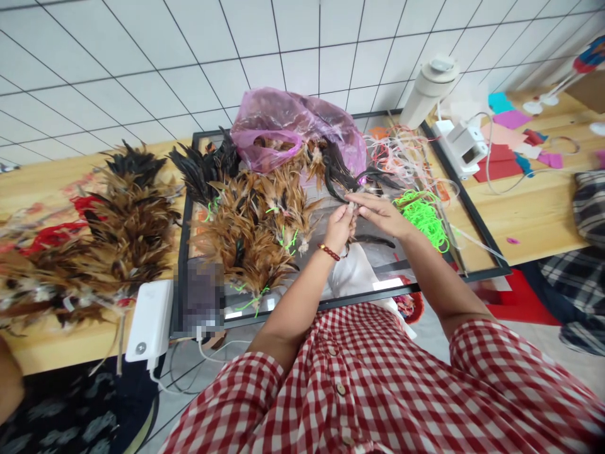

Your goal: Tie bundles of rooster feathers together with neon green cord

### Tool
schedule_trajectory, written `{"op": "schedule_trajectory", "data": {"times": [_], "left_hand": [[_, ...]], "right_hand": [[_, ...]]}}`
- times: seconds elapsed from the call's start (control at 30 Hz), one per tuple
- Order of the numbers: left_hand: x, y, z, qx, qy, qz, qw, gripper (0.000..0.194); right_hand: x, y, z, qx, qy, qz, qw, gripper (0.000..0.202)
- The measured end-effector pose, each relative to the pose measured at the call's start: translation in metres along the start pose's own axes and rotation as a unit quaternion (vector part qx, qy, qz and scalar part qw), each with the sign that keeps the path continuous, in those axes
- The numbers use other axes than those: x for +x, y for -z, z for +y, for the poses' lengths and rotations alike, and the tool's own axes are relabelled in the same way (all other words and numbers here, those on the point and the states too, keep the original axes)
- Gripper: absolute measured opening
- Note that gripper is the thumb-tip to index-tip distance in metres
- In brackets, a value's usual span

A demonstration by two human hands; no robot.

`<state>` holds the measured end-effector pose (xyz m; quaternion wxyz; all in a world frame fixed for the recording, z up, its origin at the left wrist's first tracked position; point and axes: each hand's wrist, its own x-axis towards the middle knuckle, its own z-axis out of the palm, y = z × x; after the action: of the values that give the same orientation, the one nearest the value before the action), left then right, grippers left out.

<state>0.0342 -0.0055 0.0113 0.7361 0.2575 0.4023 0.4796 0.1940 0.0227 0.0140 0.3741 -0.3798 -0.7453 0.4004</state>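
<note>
In front of my chest my two hands meet over a glass-topped, black-framed board (302, 307). My left hand (341, 227), with a beaded bracelet (329, 252) at the wrist, is closed in a pinch on what looks like the pale quill end of a feather. My right hand (382, 213) reaches across to those fingertips, fingers long and close together; what they grip is hidden. A dark feather (375, 240) shows just beneath the hands, and long black feathers (338, 171) lie beyond them. To the left are brown feather bunches (253, 217) tied with green string.
A pink plastic bag (302, 113) with feathers stands behind. Green string (423, 217) and pale strands (397, 154) lie right, near a white bottle (428, 91) and a power strip (460, 148). More feathers (127, 233) and a white power bank (149, 321) are left. People sit at both sides.
</note>
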Motion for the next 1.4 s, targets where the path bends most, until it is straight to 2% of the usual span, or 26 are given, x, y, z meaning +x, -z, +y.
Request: {"op": "schedule_trajectory", "data": {"times": [0.17, 0.33, 0.57, 0.73, 0.83, 0.93, 1.03, 1.1, 1.17, 1.23, 1.3, 1.33, 1.4], "left_hand": [[-0.003, -0.003, 0.002, -0.001, 0.009, -0.009, 1.0, 0.035], [-0.004, -0.005, 0.002, -0.014, 0.013, -0.009, 1.0, 0.036], [-0.002, -0.003, -0.001, -0.006, 0.011, 0.01, 1.0, 0.033], [-0.004, -0.005, 0.0, 0.003, 0.017, -0.001, 1.0, 0.036], [-0.005, -0.005, -0.001, 0.006, 0.022, -0.027, 0.999, 0.035], [-0.005, -0.003, -0.002, 0.012, 0.027, -0.054, 0.998, 0.035], [-0.003, 0.002, -0.003, 0.014, 0.025, -0.075, 0.997, 0.037], [-0.001, 0.006, -0.004, 0.011, 0.019, -0.075, 0.997, 0.038], [0.002, 0.009, -0.004, 0.001, 0.008, -0.058, 0.998, 0.037], [0.005, 0.012, -0.004, -0.022, -0.009, -0.022, 0.999, 0.033], [0.009, 0.013, -0.002, -0.057, -0.043, 0.027, 0.997, 0.028], [0.01, 0.013, 0.0, -0.075, -0.066, 0.051, 0.994, 0.027], [0.013, 0.014, 0.003, -0.101, -0.1, 0.078, 0.987, 0.03]], "right_hand": [[0.001, 0.002, -0.001, 0.046, -0.016, 0.028, 0.998, 0.051], [0.001, 0.0, 0.002, 0.004, -0.003, 0.017, 1.0, 0.054], [-0.002, -0.002, 0.006, -0.004, 0.007, 0.009, 1.0, 0.049], [0.0, -0.004, -0.001, 0.064, -0.044, 0.062, 0.995, 0.048], [0.001, -0.012, -0.004, 0.119, -0.059, 0.084, 0.988, 0.04], [0.004, -0.017, -0.003, 0.15, -0.078, 0.12, 0.978, 0.043], [0.012, -0.004, 0.0, 0.152, -0.054, 0.232, 0.959, 0.044], [0.019, 0.016, 0.002, 0.152, -0.015, 0.32, 0.935, 0.042], [0.022, 0.041, 0.001, 0.157, 0.019, 0.361, 0.919, 0.037], [0.022, 0.062, -0.005, 0.177, 0.058, 0.369, 0.911, 0.034], [0.018, 0.072, -0.015, 0.217, 0.085, 0.36, 0.903, 0.034], [0.015, 0.072, -0.02, 0.237, 0.083, 0.342, 0.906, 0.035], [0.01, 0.062, -0.029, 0.25, 0.044, 0.266, 0.93, 0.037]]}}
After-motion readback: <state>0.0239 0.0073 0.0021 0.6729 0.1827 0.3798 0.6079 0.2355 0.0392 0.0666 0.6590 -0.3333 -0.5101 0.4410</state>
